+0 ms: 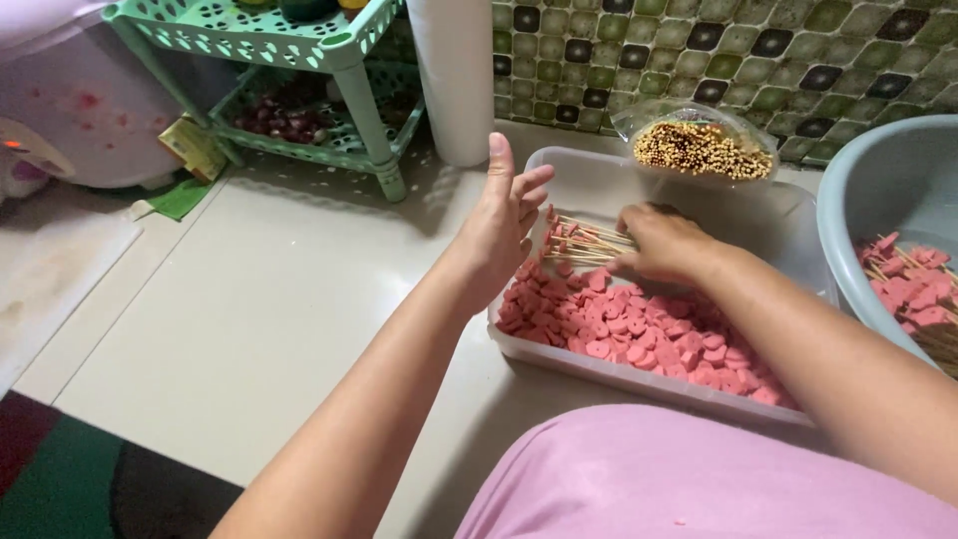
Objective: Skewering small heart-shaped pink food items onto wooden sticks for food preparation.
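Note:
A clear plastic tray (599, 170) on the floor holds many pink heart-shaped slices (639, 329) and a bundle of thin wooden skewers (589, 242) with pink pieces on their tips. My right hand (661, 242) rests palm down over the skewers' ends, fingers curled on them. My left hand (504, 222) hovers open at the tray's left rim, thumb up, fingers apart, holding nothing.
A clear bag of bare skewers (704, 148) stands behind the tray. A grey basin (878, 190) at right holds finished pink skewers (913, 284). A green plastic rack (329, 70) and a white roll (454, 80) stand at the back by a tiled wall.

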